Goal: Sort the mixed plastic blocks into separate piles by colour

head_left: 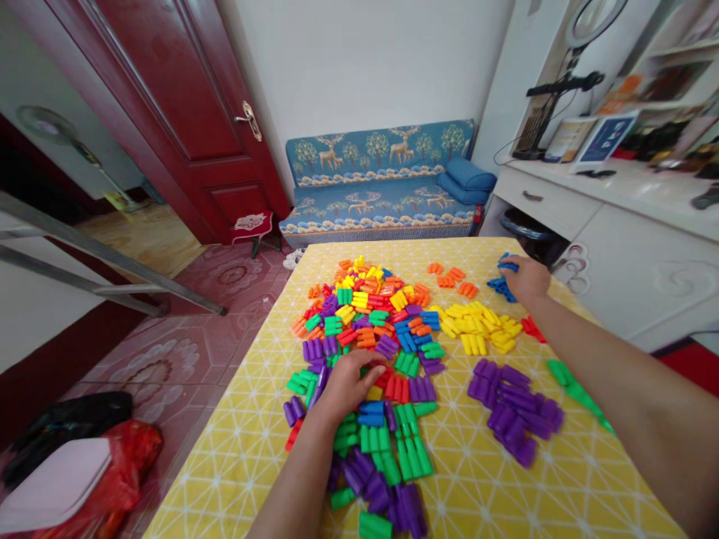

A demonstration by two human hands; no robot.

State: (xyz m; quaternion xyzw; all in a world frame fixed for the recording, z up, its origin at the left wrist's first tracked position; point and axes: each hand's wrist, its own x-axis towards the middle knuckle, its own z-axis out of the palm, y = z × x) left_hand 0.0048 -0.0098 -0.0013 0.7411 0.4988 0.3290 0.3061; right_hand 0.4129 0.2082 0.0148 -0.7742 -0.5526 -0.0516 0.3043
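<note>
My left hand (353, 383) rests low over a mixed pile of plastic building blocks (359, 299), its fingers curled and the thumb drawn in toward them. Whatever may sit between its fingertips is hidden. Red blocks (396, 388) lie just right of its fingertips, and green blocks (414, 449) are nearer to me. At the table's far right, my right hand (526, 278) pinches a blue block (508, 265) above a small group of blue blocks (502, 289). Separate groups of yellow blocks (477, 327), purple blocks (515, 408) and orange blocks (447, 281) lie between and below the hands.
The table has a yellow patterned cloth (225, 479). Red blocks (532, 329) and green blocks (576, 389) lie beside or under my right forearm. A blue sofa (376, 198) stands behind the table, a white cabinet (629, 258) at the right, a metal frame (129, 262) at the left.
</note>
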